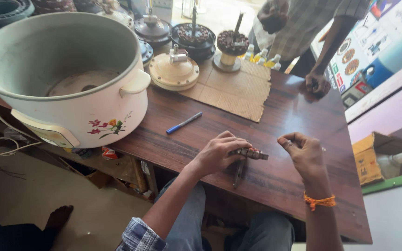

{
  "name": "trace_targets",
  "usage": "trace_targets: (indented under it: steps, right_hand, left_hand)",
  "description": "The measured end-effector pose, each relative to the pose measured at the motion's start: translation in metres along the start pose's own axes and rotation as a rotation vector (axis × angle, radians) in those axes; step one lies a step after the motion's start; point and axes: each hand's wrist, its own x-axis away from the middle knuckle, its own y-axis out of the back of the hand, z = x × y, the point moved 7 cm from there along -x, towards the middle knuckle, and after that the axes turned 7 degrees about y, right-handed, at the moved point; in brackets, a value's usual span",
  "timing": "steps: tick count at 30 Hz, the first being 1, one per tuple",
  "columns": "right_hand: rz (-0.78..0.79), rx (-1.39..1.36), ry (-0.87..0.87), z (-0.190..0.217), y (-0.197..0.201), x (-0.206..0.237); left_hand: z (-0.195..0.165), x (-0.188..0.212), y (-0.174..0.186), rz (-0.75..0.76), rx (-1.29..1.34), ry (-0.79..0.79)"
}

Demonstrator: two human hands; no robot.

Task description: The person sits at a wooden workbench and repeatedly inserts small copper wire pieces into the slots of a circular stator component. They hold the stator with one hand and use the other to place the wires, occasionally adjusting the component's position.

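My left hand (217,153) rests on the dark wooden table (298,116) and grips a small dark rectangular part (251,153) with a reddish end. A dark rod-like tool (238,173) lies under that hand, pointing toward the near edge. My right hand (305,153), with an orange thread on the wrist, hovers just right of the part, its thumb and forefinger pinched on something tiny that I cannot make out.
A big white cooker pot (66,74) with a flower print stands at the left. A blue pen (184,122) lies near a cardboard sheet (233,88). Round motor parts (174,69) and small bottles (262,56) sit behind. Another person's hand (317,84) leans on the far edge.
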Motion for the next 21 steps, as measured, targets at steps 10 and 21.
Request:
trace_targets:
  steps: [10,21]
  right_hand:
    - [0.294,-0.048,-0.016,0.062,-0.024,0.040]
    - [0.266,0.428,0.320,0.056,-0.069,0.084]
  left_hand:
    - [0.013,-0.001,-0.009,-0.032,0.018,0.011]
    - [0.019,-0.007,-0.014,0.033,0.009,0.084]
